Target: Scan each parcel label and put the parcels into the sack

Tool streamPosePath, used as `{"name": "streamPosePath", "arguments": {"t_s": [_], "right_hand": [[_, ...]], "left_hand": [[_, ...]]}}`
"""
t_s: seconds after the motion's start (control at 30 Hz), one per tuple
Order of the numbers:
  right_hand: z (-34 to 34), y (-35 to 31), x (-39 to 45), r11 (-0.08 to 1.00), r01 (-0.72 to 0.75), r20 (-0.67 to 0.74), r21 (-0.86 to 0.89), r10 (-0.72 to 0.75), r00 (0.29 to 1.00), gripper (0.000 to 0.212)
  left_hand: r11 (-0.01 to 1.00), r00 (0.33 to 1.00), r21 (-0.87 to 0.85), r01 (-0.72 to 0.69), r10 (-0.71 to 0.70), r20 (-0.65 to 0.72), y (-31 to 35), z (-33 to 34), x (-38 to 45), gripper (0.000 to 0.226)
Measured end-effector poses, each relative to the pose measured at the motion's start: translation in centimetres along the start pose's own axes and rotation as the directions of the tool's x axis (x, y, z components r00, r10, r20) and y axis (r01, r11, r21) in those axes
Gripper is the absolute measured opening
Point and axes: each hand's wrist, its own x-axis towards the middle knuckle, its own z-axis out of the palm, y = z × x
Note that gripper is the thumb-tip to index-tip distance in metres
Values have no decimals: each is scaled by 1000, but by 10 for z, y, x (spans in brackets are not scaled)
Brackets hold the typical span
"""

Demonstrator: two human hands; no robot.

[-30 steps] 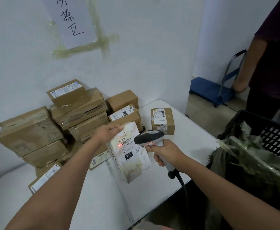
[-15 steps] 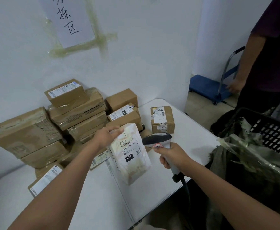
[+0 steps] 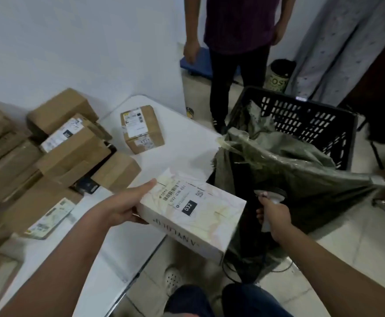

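My left hand (image 3: 127, 205) grips the near end of a white parcel box (image 3: 200, 221) with a barcode label marked 032. The box is tilted flat and held past the table edge, beside the mouth of the grey-green sack (image 3: 285, 165). My right hand (image 3: 272, 213) holds the grey barcode scanner (image 3: 269, 196) by its handle in front of the sack, head pointing away from the box. Several brown cardboard parcels (image 3: 72, 147) are piled on the white table (image 3: 182, 138) to the left. One small labelled parcel (image 3: 141, 129) sits apart near the table's far corner.
The sack hangs inside a black slotted plastic crate (image 3: 301, 117) on the floor to the right. A person in dark trousers (image 3: 237, 65) stands behind the crate, with a blue trolley (image 3: 200, 62) and a dark bin (image 3: 278, 74) nearby. My shoe (image 3: 174, 280) shows below on the tiled floor.
The white parcel went from upright on the table to tilted flat and carried right toward the sack. The scanner hand moved right and down. The view swung right, toward the crate.
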Motion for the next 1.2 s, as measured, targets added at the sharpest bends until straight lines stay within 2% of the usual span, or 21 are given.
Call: {"name": "streamPosePath", "arguments": {"t_s": [0.2, 0.33, 0.43, 0.57, 0.67, 0.73, 0.83, 0.93, 0.97, 1.03, 1.07, 1.1, 1.13, 1.2], "right_hand": [[-77, 25, 27, 998, -53, -135, 12, 55, 989, 32], [-103, 25, 41, 999, -51, -122, 16, 52, 991, 31], [-116, 24, 54, 1000, 8, -98, -14, -10, 995, 28], [-128, 24, 70, 994, 45, -53, -97, -51, 997, 32], [-134, 25, 78, 989, 51, -14, -142, -53, 998, 33], [-137, 26, 83, 984, 60, -5, -170, -62, 998, 34], [-142, 29, 89, 976, 72, -2, -205, -74, 997, 35], [-147, 30, 93, 969, 66, 0, -238, -68, 998, 35], [-148, 29, 94, 969, 63, -1, -241, -65, 998, 34], [-151, 29, 97, 969, 55, -1, -243, -57, 998, 32], [-151, 29, 99, 968, 55, 0, -246, -57, 998, 32], [-151, 29, 100, 966, 59, 3, -253, -60, 998, 32], [-150, 29, 102, 961, 65, 7, -267, -65, 998, 32], [-148, 30, 102, 956, 68, 10, -285, -68, 998, 33]], "left_hand": [[978, 957, -32, 204, -193, 219, -18, 128, 64, 51], [945, 930, -93, 314, -286, 230, -37, 208, 90, 67], [904, 906, -165, 395, -353, 234, -51, 257, 113, 84], [837, 888, -310, 450, -385, 251, -58, 318, 140, 67], [816, 908, -399, 418, -365, 205, -61, 357, 165, 59], [839, 926, -392, 377, -324, 195, -63, 382, 180, 57], [870, 937, -349, 348, -310, 160, -67, 414, 200, 52], [891, 937, -291, 347, -339, 78, -72, 426, 220, 60], [920, 943, -213, 330, -330, 35, -70, 425, 219, 63], [970, 971, 74, 231, -226, -76, -69, 422, 219, 60], [974, 985, 150, 172, -168, -38, -69, 422, 217, 53], [975, 987, 175, 137, -149, 57, -66, 422, 214, 45], [970, 978, 213, 117, -149, 143, -67, 421, 215, 43], [914, 971, 404, 38, -130, 203, -65, 415, 216, 44]]}}
